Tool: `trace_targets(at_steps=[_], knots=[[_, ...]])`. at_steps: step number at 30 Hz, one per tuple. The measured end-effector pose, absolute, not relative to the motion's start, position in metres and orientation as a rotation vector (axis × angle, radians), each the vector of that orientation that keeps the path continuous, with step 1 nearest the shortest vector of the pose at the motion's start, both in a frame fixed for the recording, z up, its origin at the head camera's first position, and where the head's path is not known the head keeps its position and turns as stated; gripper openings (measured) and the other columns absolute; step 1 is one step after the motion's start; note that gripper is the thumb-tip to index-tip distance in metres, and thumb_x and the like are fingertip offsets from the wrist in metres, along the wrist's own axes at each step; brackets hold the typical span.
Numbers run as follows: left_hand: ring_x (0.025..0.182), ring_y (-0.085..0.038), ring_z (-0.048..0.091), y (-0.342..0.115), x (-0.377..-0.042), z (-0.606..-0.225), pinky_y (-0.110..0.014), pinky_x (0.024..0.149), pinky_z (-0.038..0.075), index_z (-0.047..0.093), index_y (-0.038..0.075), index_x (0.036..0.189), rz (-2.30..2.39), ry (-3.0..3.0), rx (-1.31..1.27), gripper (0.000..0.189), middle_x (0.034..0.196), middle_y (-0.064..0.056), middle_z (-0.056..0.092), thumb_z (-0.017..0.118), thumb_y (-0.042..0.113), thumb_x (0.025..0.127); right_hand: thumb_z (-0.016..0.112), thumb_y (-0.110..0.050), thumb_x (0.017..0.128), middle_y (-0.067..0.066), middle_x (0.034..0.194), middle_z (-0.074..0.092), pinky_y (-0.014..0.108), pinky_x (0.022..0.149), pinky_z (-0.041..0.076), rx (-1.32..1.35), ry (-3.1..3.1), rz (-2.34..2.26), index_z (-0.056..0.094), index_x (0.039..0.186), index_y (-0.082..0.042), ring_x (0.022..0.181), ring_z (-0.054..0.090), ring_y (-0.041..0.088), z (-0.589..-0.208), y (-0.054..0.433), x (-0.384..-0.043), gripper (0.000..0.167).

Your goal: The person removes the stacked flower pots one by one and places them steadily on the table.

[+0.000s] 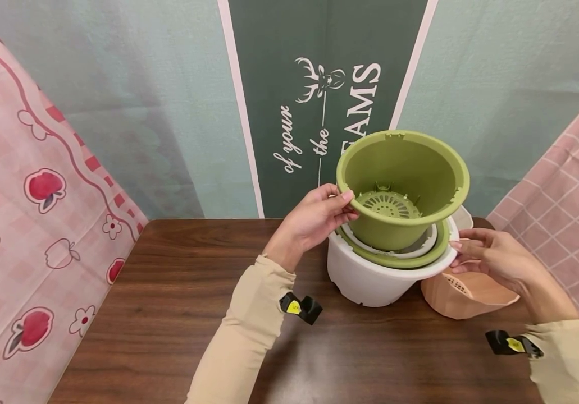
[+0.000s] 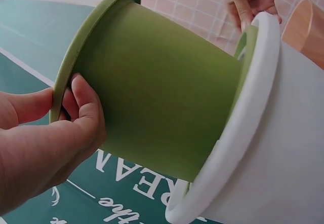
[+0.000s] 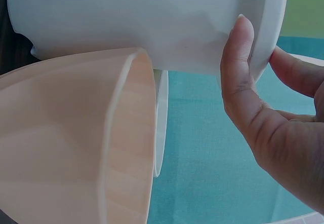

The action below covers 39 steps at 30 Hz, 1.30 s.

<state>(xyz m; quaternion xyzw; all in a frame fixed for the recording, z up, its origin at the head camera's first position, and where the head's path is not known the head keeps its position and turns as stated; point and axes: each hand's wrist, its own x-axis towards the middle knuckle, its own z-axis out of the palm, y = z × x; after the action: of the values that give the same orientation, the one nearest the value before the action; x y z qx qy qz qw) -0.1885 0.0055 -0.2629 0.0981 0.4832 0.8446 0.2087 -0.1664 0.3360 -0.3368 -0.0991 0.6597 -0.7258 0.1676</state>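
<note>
A green plastic flowerpot (image 1: 395,219) with a slotted base is tilted and partly lifted out of a nested stack. My left hand (image 1: 319,216) pinches its rim, thumb on top and fingers curled beneath, as the left wrist view also shows. Below it sit a smaller-looking white rim, another green rim (image 1: 405,261) and the large white pot (image 1: 370,280) that holds them. My right hand (image 1: 496,258) pinches the white pot's rim at the right; in the right wrist view the thumb and fingers (image 3: 238,57) lie on either side of that rim.
A peach-coloured pot (image 1: 456,300) with a slanted opening stands right of the white pot, close against it. Behind it a white rim (image 1: 463,219) shows partly. Brown wooden table (image 1: 168,314) lies below, with a printed green curtain (image 1: 314,33) behind and pink cloths at both sides.
</note>
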Motion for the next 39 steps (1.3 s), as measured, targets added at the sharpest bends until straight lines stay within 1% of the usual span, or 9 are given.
trace_targets(at_steps=[7, 18, 21, 22, 26, 28, 29, 39], knots=[[0.068, -0.015, 0.051, 0.002, -0.184, -0.257, -0.021, 0.067, 0.045, 0.041, 0.004, 0.083, 2.379, 1.341, 0.309, 0.015, 0.079, -0.008, 0.050, 0.038, -0.005, 0.095, 0.045, 0.006, 0.092, 0.015, 0.081, 0.063, 0.035, 0.064, 0.053, -0.250, 1.908, -2.047, 0.058, 0.098, -0.006, 0.069, 0.064, 0.024, -0.338, 0.336, -0.166, 0.019], [0.068, -0.014, 0.052, -0.005, -0.182, -0.250, -0.021, 0.068, 0.045, 0.042, 0.003, 0.085, 2.432, 1.345, 0.383, 0.014, 0.078, -0.007, 0.053, 0.037, -0.006, 0.095, 0.045, 0.006, 0.092, 0.015, 0.081, 0.063, 0.035, 0.065, 0.053, -0.252, 1.906, -2.051, 0.057, 0.099, -0.006, 0.070, 0.064, 0.024, -0.339, 0.338, -0.166, 0.018], [0.069, -0.015, 0.052, -0.009, -0.182, -0.250, -0.022, 0.069, 0.044, 0.042, 0.003, 0.084, 2.437, 1.353, 0.409, 0.014, 0.078, -0.007, 0.053, 0.038, -0.005, 0.095, 0.046, 0.006, 0.092, 0.015, 0.081, 0.063, 0.035, 0.064, 0.053, -0.246, 1.913, -2.046, 0.057, 0.098, -0.006, 0.070, 0.064, 0.024, -0.339, 0.337, -0.166, 0.017], [0.070, -0.015, 0.053, -0.010, -0.186, -0.254, -0.023, 0.070, 0.045, 0.043, 0.003, 0.085, 2.439, 1.340, 0.441, 0.011, 0.079, -0.007, 0.054, 0.041, -0.002, 0.095, 0.046, 0.006, 0.092, 0.015, 0.080, 0.063, 0.035, 0.065, 0.053, -0.245, 1.915, -2.044, 0.057, 0.098, -0.006, 0.070, 0.064, 0.024, -0.339, 0.337, -0.166, 0.017], [0.071, -0.016, 0.052, -0.015, -0.185, -0.251, -0.023, 0.071, 0.044, 0.043, 0.001, 0.085, 2.452, 1.344, 0.474, 0.010, 0.079, -0.008, 0.053, 0.041, -0.002, 0.095, 0.046, 0.007, 0.092, 0.015, 0.080, 0.063, 0.035, 0.064, 0.053, -0.248, 1.918, -2.044, 0.057, 0.098, -0.005, 0.069, 0.064, 0.024, -0.339, 0.337, -0.166, 0.017], [0.071, -0.016, 0.052, -0.018, -0.185, -0.249, -0.023, 0.072, 0.044, 0.043, 0.001, 0.085, 2.461, 1.348, 0.470, 0.010, 0.079, -0.008, 0.053, 0.041, -0.002, 0.095, 0.046, 0.007, 0.091, 0.015, 0.080, 0.063, 0.035, 0.064, 0.053, -0.249, 1.917, -2.045, 0.057, 0.098, -0.005, 0.069, 0.064, 0.024, -0.339, 0.337, -0.166, 0.017], [0.070, -0.015, 0.051, -0.018, -0.182, -0.244, -0.022, 0.070, 0.044, 0.042, 0.001, 0.085, 2.463, 1.367, 0.447, 0.012, 0.079, -0.008, 0.052, 0.037, -0.004, 0.095, 0.046, 0.007, 0.091, 0.015, 0.080, 0.063, 0.035, 0.064, 0.053, -0.250, 1.916, -2.046, 0.057, 0.098, -0.005, 0.069, 0.064, 0.024, -0.338, 0.337, -0.166, 0.018], [0.070, -0.015, 0.051, -0.034, -0.179, -0.234, -0.022, 0.070, 0.044, 0.042, 0.003, 0.085, 2.497, 1.415, 0.422, 0.015, 0.077, -0.007, 0.052, 0.034, -0.004, 0.096, 0.045, 0.008, 0.091, 0.015, 0.080, 0.063, 0.036, 0.064, 0.053, -0.255, 1.928, -2.046, 0.056, 0.099, -0.005, 0.068, 0.064, 0.024, -0.339, 0.337, -0.167, 0.018]])
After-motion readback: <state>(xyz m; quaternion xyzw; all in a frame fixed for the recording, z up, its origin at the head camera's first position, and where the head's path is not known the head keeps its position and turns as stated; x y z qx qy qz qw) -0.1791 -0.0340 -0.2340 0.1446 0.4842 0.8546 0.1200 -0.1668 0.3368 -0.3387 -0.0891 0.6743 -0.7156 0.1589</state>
